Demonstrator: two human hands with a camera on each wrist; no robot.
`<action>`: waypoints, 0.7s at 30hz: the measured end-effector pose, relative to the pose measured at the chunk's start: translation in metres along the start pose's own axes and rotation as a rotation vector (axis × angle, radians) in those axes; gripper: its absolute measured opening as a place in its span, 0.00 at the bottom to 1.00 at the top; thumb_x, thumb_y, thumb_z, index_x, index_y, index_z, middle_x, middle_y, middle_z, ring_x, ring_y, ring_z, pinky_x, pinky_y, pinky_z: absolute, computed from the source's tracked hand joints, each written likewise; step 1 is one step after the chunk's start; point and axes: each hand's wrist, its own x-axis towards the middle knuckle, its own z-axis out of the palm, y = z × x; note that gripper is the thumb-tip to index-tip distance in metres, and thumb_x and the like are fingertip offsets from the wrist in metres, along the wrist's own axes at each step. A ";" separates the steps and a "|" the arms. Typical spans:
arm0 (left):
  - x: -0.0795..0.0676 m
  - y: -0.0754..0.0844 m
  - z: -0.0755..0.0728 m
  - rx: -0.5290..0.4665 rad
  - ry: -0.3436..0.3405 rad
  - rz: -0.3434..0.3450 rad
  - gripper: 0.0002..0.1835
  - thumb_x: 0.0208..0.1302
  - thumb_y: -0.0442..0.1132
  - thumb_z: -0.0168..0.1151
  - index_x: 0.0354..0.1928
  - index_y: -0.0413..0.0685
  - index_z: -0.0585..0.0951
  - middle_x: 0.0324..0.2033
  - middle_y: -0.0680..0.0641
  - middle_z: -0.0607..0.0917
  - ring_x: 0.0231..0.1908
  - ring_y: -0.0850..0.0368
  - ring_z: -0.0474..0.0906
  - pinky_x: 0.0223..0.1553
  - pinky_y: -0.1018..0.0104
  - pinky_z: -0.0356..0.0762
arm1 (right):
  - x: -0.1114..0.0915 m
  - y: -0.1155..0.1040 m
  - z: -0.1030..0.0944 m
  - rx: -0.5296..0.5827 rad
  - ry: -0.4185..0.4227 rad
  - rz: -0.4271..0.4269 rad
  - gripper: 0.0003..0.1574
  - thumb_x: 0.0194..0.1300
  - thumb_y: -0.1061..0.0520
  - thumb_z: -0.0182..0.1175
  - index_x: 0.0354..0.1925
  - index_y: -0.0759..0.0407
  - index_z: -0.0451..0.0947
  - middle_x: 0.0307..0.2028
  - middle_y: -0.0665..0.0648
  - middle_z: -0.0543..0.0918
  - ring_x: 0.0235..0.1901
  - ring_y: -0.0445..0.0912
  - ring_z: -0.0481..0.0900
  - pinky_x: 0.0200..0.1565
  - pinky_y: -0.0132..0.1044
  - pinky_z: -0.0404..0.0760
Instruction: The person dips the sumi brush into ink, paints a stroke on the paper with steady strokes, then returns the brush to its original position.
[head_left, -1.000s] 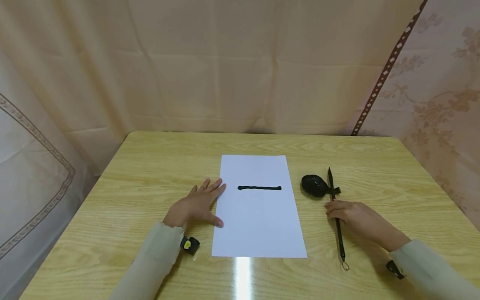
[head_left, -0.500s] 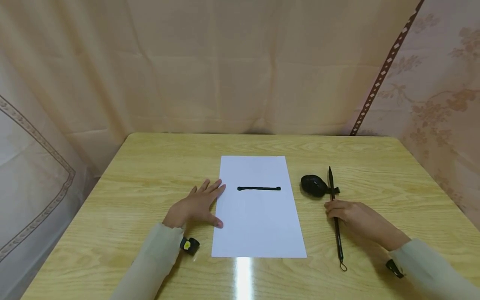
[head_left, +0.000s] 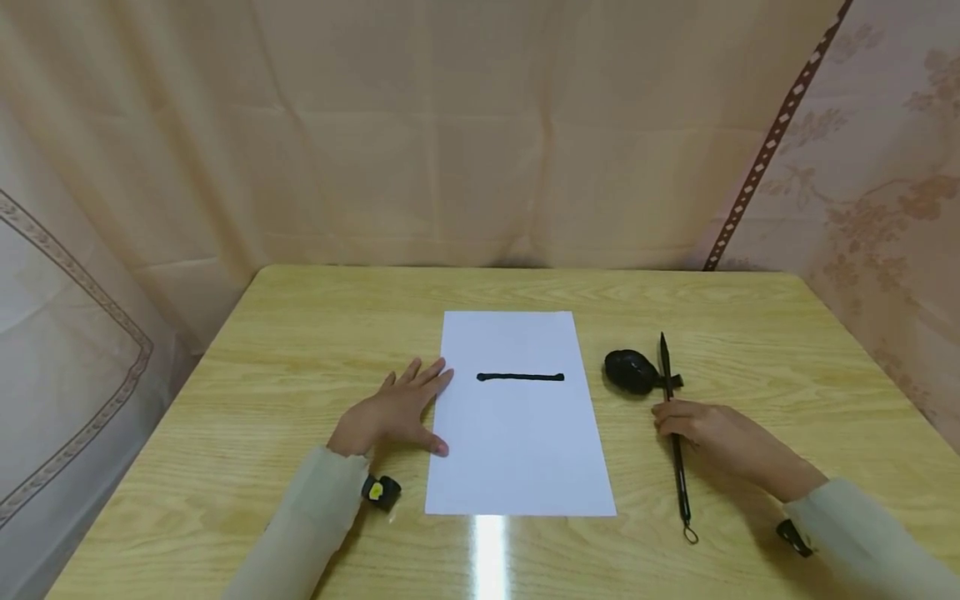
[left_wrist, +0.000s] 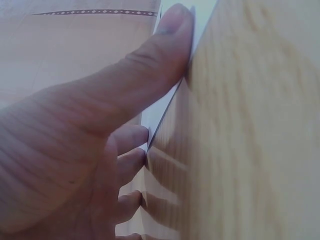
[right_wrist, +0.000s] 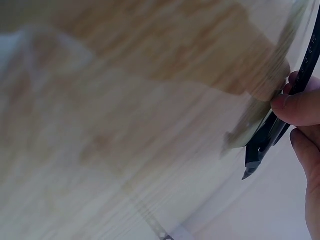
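Note:
A white sheet of paper (head_left: 525, 458) lies mid-table with one black horizontal stroke (head_left: 521, 377) on it. My left hand (head_left: 390, 417) rests at the paper's left edge with fingers spread; in the left wrist view the thumb (left_wrist: 145, 62) touches the sheet's edge. Right of the paper, my right hand (head_left: 723, 437) pinches a dark writing brush (head_left: 681, 483) between thumb and fingers. The brush's dark tip points away from me, and a hanging loop ends its near end. The brush crosses the narrow end of a glossy black rounded object (head_left: 630, 372), whose kind I cannot tell.
The wood-grain table (head_left: 300, 333) reaches back to a beige curtain (head_left: 480, 150). Patterned cloth (head_left: 885, 167) hangs at the right and pale cloth (head_left: 67, 333) at the left. Dark wrist devices show under both sleeves.

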 end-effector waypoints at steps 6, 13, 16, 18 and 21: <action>0.000 0.001 0.001 0.002 0.004 0.005 0.61 0.45 0.58 0.73 0.75 0.48 0.47 0.76 0.45 0.40 0.74 0.37 0.29 0.67 0.31 0.34 | -0.002 0.000 -0.001 -0.013 -0.010 0.014 0.24 0.39 0.74 0.70 0.34 0.52 0.82 0.46 0.56 0.82 0.43 0.52 0.83 0.37 0.38 0.83; -0.001 0.003 -0.001 0.004 -0.009 0.018 0.61 0.46 0.59 0.72 0.75 0.47 0.46 0.76 0.45 0.40 0.73 0.37 0.29 0.67 0.31 0.33 | -0.003 0.000 -0.001 -0.006 0.010 -0.016 0.12 0.69 0.59 0.52 0.34 0.52 0.82 0.45 0.55 0.83 0.42 0.52 0.83 0.37 0.37 0.83; -0.002 0.001 -0.003 0.008 -0.016 0.019 0.61 0.47 0.60 0.72 0.75 0.48 0.46 0.76 0.45 0.39 0.73 0.38 0.28 0.67 0.31 0.32 | -0.001 0.001 0.000 -0.003 0.023 -0.025 0.32 0.74 0.49 0.30 0.35 0.52 0.82 0.45 0.55 0.82 0.43 0.51 0.83 0.38 0.38 0.83; -0.003 0.000 -0.004 0.012 -0.019 0.017 0.61 0.48 0.60 0.71 0.76 0.48 0.45 0.76 0.46 0.38 0.74 0.38 0.27 0.67 0.32 0.31 | 0.001 0.001 0.000 -0.017 0.035 -0.032 0.38 0.74 0.47 0.23 0.35 0.53 0.82 0.45 0.55 0.82 0.43 0.50 0.83 0.38 0.38 0.83; -0.004 -0.001 -0.006 0.010 -0.018 0.016 0.60 0.49 0.60 0.71 0.76 0.50 0.44 0.76 0.47 0.37 0.74 0.39 0.27 0.67 0.32 0.31 | 0.004 0.003 0.000 -0.029 0.057 -0.049 0.38 0.74 0.47 0.23 0.36 0.54 0.82 0.45 0.55 0.82 0.42 0.51 0.82 0.38 0.39 0.83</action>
